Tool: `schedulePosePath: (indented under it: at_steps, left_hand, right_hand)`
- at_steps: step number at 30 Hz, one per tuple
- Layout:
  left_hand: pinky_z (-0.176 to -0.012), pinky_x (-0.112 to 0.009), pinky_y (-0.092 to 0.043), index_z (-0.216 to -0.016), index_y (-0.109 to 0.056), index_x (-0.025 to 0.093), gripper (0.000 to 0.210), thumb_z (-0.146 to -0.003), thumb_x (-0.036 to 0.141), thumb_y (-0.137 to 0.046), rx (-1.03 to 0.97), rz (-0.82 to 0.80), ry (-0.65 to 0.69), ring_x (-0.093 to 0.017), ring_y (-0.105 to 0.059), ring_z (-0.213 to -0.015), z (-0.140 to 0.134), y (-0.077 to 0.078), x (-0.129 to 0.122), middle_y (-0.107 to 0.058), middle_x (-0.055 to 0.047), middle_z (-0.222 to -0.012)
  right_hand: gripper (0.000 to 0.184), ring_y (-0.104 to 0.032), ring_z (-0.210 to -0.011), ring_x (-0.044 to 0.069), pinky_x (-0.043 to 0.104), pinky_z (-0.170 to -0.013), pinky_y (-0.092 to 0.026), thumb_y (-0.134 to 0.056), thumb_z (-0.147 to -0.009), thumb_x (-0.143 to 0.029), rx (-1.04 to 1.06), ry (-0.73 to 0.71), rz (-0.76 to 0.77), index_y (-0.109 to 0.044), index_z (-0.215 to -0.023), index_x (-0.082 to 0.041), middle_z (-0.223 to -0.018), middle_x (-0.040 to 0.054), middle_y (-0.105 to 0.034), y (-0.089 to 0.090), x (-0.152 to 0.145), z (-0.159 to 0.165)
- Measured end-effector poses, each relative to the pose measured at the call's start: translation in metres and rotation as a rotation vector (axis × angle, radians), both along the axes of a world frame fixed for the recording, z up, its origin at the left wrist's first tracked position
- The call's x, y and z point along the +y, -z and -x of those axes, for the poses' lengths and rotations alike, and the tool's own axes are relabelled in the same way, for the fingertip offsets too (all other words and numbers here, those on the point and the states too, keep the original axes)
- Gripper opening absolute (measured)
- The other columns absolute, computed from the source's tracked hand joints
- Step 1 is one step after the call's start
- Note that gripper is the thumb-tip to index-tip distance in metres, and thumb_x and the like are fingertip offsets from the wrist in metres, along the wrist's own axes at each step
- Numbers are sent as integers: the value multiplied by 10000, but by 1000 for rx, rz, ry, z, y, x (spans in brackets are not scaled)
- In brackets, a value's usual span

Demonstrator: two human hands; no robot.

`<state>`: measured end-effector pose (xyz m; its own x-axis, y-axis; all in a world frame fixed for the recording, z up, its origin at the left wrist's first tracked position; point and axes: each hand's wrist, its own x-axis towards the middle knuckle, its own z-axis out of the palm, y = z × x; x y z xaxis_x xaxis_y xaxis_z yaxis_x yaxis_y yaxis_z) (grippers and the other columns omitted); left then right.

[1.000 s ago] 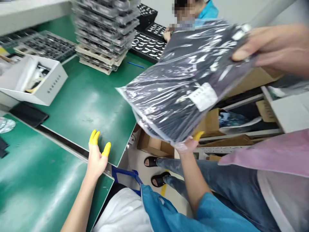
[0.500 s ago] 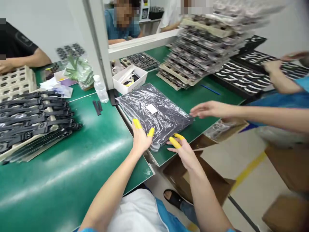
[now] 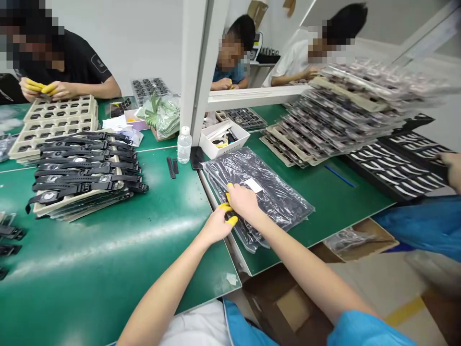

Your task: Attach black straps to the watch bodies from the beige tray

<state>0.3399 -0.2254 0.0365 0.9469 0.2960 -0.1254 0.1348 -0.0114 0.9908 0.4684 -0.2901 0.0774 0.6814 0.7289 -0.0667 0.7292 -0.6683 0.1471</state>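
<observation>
A clear plastic bag (image 3: 277, 192) with flat black contents and a small white label lies on the green table, just right of the table joint. At its left edge, my right hand (image 3: 245, 204) reaches across the top with curled fingers gripping the plastic. Close beside it and nearer to me, my left hand (image 3: 217, 226) has thumb and fingers around the same edge. Yellow finger cots cover several fingertips of both hands. The exact grip between the fingers is partly hidden.
Trays of black watch straps (image 3: 86, 168) stand left. A small bottle (image 3: 184, 146), two black strips (image 3: 172, 167) and a white box (image 3: 225, 139) lie beyond the bag. Tall stacked trays (image 3: 338, 115) lean at right, near a blue pen (image 3: 340, 176). Co-workers sit around; cardboard boxes are below.
My right hand has moved from the bag's near right corner to its left edge, beside my left hand. The co-worker's hand at right has withdrawn from the bag. The view has shifted left.
</observation>
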Motion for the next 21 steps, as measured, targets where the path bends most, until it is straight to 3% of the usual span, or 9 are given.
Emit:
schedulePosePath:
  at_steps: [3, 7, 11, 16, 21]
  left_hand:
    - [-1061, -501, -530, -1249, -633, 140, 349, -913, 228, -600, 86, 122, -118, -266, -679, -1070, -1, 12, 18, -712, -153, -1194]
    - [-909, -381, -597, -1297, -589, 142, 373, -933, 224, -603, 89, 281, -181, -205, -674, -1004, -15, 25, 23, -667, -153, -1288]
    - [-836, -324, -596, -1361, -560, 155, 433, -934, 207, -607, 50, 446, -148, -170, -671, -952, -30, 27, 11, -645, -144, -1326]
    - [-884, -372, -596, -1271, -631, 163, 377, -901, 226, -678, 28, 613, -93, -145, -675, -857, -37, 31, 7, -701, -82, -1125]
    - [-971, -517, -572, -1074, -683, 142, 338, -860, 387, -772, 25, 726, -72, -192, -702, -870, -39, 40, 10, -628, -21, -879]
  right_hand:
    - [248, -692, -821, 296, 336, -673, -462, -401, -1027, -191, -20, -57, 53, -629, -1111, -140, -960, 177, -683, -1, -6, 3]
    - [237, -695, -879, 308, 318, -606, -438, -411, -1021, -197, -78, -125, 99, -636, -1077, -149, -1025, 197, -677, -10, -20, 13]
    - [187, -727, -831, 284, 298, -558, -425, -475, -996, -191, -113, -165, 173, -647, -1062, -161, -992, 171, -699, -10, -24, 17]
    - [181, -765, -731, 291, 305, -568, -439, -499, -975, -183, 47, -180, 203, -677, -995, -158, -853, 147, -758, 7, -29, 0]
    - [317, -782, -776, 305, 338, -641, -511, -370, -970, -241, 322, -213, 37, -683, -925, -227, -823, 121, -795, 39, -53, -22]
